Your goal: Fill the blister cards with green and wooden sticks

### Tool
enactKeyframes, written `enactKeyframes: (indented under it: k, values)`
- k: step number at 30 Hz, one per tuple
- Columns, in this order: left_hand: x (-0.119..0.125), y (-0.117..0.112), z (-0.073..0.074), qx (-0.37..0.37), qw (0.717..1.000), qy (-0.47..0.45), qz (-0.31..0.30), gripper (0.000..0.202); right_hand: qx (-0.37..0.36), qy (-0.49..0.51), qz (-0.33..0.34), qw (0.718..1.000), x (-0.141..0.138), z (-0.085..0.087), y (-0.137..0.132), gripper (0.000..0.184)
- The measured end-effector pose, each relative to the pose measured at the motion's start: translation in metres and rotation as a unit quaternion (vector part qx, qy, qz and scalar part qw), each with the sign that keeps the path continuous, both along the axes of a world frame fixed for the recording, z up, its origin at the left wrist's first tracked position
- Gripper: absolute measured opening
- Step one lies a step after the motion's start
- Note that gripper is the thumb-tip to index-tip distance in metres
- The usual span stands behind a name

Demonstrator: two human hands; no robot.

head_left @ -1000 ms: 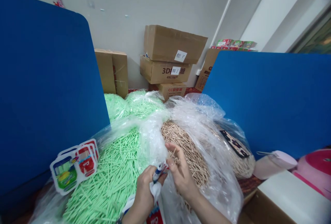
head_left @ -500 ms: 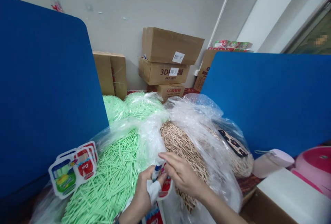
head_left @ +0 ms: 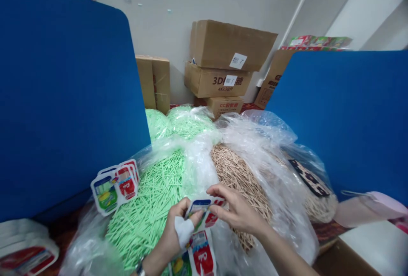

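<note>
My left hand [head_left: 174,229] and my right hand [head_left: 237,212] both pinch a small printed packet [head_left: 204,212] with blue, green and red panels, held over the bags. A white bandage wraps my left thumb. More printed packets [head_left: 199,257] hang below my left hand. Under my hands lie an open clear bag of green sticks [head_left: 149,208] and an open clear bag of brown sticks [head_left: 242,178].
A stack of printed packets [head_left: 114,184] rests on the green sticks at left. Blue dividers [head_left: 57,97] [head_left: 347,114] stand on both sides. Cardboard boxes [head_left: 219,63] pile against the wall. A white roll [head_left: 22,248] lies bottom left, a pink object [head_left: 372,206] right.
The packet has been turned flat and spread between both hands. My right hand moved off the brown sticks to it. The view has shifted, bringing the white roll into sight.
</note>
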State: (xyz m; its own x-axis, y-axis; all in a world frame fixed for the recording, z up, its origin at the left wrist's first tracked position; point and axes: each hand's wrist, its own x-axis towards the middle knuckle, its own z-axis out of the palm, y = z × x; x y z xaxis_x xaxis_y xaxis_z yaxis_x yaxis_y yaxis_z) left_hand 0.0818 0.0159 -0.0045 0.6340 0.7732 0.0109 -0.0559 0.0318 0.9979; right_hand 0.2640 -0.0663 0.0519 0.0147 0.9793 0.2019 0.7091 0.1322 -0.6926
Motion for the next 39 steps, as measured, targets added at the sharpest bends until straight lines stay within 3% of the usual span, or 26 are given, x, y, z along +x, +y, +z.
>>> enactKeyframes:
  k: [5,10,12,15,18,19,21,23,25,27,30,33,39]
  values:
    - [-0.015,-0.005,-0.007,0.093,0.993,0.075,0.017,0.022,0.095,-0.178,0.011,0.979,-0.022,-0.018,0.015,0.038]
    - [-0.032,-0.004,-0.009,0.133,0.986,0.096,-0.018,0.028,0.119,-0.24,0.061,0.961,-0.046,-0.007,0.016,0.036]
    - [-0.039,-0.005,-0.009,0.141,0.985,0.101,0.016,0.028,0.079,-0.209,0.098,0.97,-0.048,0.003,0.016,0.029]
    - [-0.052,-0.008,-0.004,0.144,0.984,0.094,0.054,0.027,-0.002,-0.037,0.161,0.986,-0.039,0.012,0.029,0.026]
    - [-0.065,-0.017,0.001,0.178,0.982,0.058,0.042,0.031,0.0,0.086,0.134,0.987,-0.028,0.006,0.061,0.035]
    - [-0.069,-0.02,0.001,0.194,0.979,0.045,0.038,0.031,0.004,0.059,0.114,0.992,-0.028,0.001,0.074,0.034]
    - [-0.077,-0.026,-0.001,0.222,0.974,0.023,0.031,0.029,-0.009,-0.09,0.124,0.988,-0.037,-0.013,0.099,0.032]
    - [-0.086,-0.031,-0.007,0.234,0.972,0.008,0.018,0.029,-0.033,-0.275,0.179,0.944,-0.055,-0.027,0.117,0.029]
    - [-0.093,-0.035,-0.014,0.235,0.972,-0.001,0.005,0.031,-0.045,-0.387,0.232,0.891,-0.075,-0.04,0.128,0.025]
    - [-0.1,-0.037,-0.021,0.226,0.974,0.003,0.004,0.034,-0.043,-0.421,0.265,0.866,-0.093,-0.049,0.131,0.023]
    - [-0.106,-0.037,-0.027,0.206,0.978,0.015,0.01,0.037,-0.034,-0.444,0.277,0.851,-0.108,-0.059,0.133,0.021]
    - [-0.107,-0.036,-0.031,0.191,0.981,0.016,0.015,0.038,-0.026,-0.467,0.273,0.841,-0.111,-0.064,0.138,0.009]
    - [-0.106,-0.033,-0.034,0.178,0.984,0.017,0.016,0.038,-0.004,-0.487,0.276,0.829,-0.107,-0.068,0.146,0.011]
